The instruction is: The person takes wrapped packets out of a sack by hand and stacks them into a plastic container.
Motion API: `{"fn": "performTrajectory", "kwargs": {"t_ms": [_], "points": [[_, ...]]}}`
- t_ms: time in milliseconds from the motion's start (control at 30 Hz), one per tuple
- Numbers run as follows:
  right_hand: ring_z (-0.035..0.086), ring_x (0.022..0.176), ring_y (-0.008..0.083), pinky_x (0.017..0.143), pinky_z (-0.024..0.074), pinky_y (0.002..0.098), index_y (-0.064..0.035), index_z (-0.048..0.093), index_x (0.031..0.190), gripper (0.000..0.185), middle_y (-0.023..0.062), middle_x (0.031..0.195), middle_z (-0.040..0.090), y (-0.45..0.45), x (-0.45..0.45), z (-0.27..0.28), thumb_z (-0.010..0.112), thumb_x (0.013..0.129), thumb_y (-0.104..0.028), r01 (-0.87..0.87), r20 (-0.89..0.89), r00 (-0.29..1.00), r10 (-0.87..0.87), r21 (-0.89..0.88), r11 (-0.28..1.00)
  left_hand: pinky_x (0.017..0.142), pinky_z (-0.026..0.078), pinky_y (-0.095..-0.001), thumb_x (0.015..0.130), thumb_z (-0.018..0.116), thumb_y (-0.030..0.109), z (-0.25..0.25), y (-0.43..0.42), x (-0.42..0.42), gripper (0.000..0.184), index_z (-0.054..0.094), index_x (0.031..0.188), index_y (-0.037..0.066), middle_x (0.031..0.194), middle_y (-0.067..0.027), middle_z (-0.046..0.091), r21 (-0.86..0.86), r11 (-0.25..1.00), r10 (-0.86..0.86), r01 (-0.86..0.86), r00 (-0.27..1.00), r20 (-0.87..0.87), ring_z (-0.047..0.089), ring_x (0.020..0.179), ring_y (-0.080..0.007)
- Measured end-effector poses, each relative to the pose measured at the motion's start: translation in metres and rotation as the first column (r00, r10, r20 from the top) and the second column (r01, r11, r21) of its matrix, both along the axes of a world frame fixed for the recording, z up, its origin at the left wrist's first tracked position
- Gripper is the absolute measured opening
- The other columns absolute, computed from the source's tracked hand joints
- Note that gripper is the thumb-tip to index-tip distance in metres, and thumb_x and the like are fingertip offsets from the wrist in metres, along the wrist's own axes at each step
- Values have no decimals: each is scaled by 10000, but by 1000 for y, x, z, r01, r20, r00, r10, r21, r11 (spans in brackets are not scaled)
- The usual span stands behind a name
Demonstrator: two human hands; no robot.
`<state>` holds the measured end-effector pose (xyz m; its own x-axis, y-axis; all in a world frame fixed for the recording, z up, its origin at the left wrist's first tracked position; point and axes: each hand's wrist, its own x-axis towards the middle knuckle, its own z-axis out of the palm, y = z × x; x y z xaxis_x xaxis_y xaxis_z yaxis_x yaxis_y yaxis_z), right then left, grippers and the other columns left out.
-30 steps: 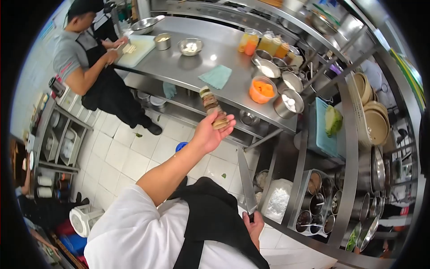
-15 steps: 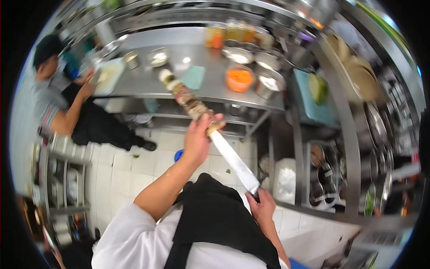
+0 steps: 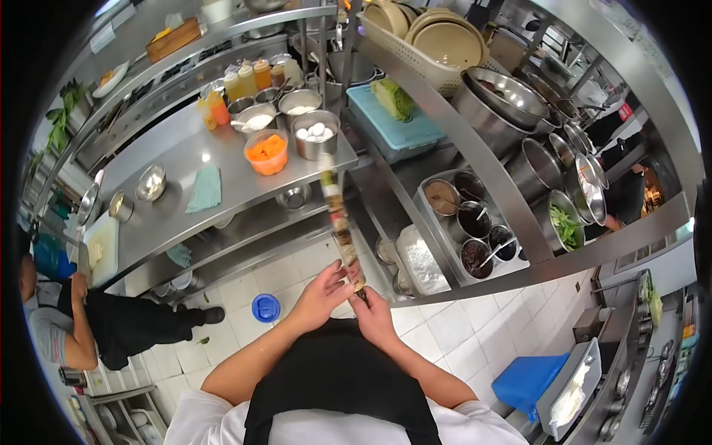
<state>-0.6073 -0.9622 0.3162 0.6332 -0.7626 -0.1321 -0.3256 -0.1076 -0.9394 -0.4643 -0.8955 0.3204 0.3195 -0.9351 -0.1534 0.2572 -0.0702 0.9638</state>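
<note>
A long row of browned and pale food pieces [image 3: 338,222] stands up in front of my body, threaded on the knife, whose blade is hidden inside it. At its lower end my left hand [image 3: 323,295] has its fingers and thumb pressed against the food. My right hand [image 3: 374,315] is closed round the dark knife handle [image 3: 362,294], close beside my left hand. The far end of the food reaches up near the steel pot of white eggs [image 3: 317,137] at the counter's corner.
A steel counter [image 3: 159,222] holds a tub of orange pieces [image 3: 267,154], a green cloth [image 3: 205,188] and bowls. A co-worker [image 3: 119,326] stands at the left by a cutting board [image 3: 101,252]. Shelves with sauce pots [image 3: 472,220] stand on the right; a blue bin [image 3: 528,382] is lower right.
The view has turned right. The knife blade, bare and separate from the food at first, has gone into it. My two hands have come together at its lower end.
</note>
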Motion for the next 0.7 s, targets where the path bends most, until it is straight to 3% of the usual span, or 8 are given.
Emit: {"fn": "performTrajectory", "kwargs": {"t_ms": [67,100,300,467,533,600,667,700], "points": [[469,609,96,557,396,277,-15,590,1021,209,17,691,518,-7,5,-10,579,924,-200,125,193,961,-201,346,930,989,445,-356,912,657,200,-3,5,3,653,318,1418,-33,1367,-228,470,79,996,-40,34,996,77,508,1224,-252],[422,618,69,560,361,251,-36,581,1060,213,-33,731,500,-16,11,-21,579,934,-209,158,210,950,-233,322,934,996,437,-352,913,650,188,-3,8,2,630,332,1419,-11,1364,-228,476,121,992,-40,29,995,88,503,1230,-247],[497,595,90,530,446,267,-29,557,984,198,4,755,510,-97,67,-49,575,947,-223,375,334,806,-489,353,857,901,482,-317,903,645,149,-33,38,8,503,444,1341,3,1274,-165,562,242,963,-175,119,958,227,573,1109,-203],[515,513,142,421,488,317,-45,518,961,199,18,738,505,-161,111,-47,613,927,-217,346,350,730,-587,551,759,808,505,-295,902,642,159,-31,67,16,452,487,1300,10,1215,-130,594,371,927,-14,-54,984,178,627,981,-177],[522,525,144,436,497,313,-38,498,1011,253,15,726,500,-189,126,-57,641,915,-223,333,411,593,-693,658,675,724,487,-259,869,678,165,-30,74,17,469,524,1275,-13,1197,-132,616,331,931,106,-154,982,159,603,869,-126],[541,575,156,458,517,325,-34,489,1070,296,43,798,541,-243,151,-118,645,915,-231,573,401,582,-707,414,707,729,490,-270,866,678,169,-29,85,18,473,525,1276,-12,1195,-133,615,358,908,180,-219,974,138,602,862,-130],[578,718,193,524,538,365,-49,480,1145,337,77,960,574,-249,136,-67,644,913,-231,459,256,639,-726,630,626,731,492,-276,864,682,179,-30,94,20,483,524,1277,-14,1191,-137,614,338,897,257,-286,958,131,604,863,-132],[574,830,211,600,538,407,-63,476,1192,363,89,1050,564,-257,133,-60,640,913,-228,472,259,653,-712,596,649,733,491,-278,862,686,184,-31,100,22,488,524,1278,-13,1193,-139,612,339,891,271,-301,953,135,604,874,-134]]}}
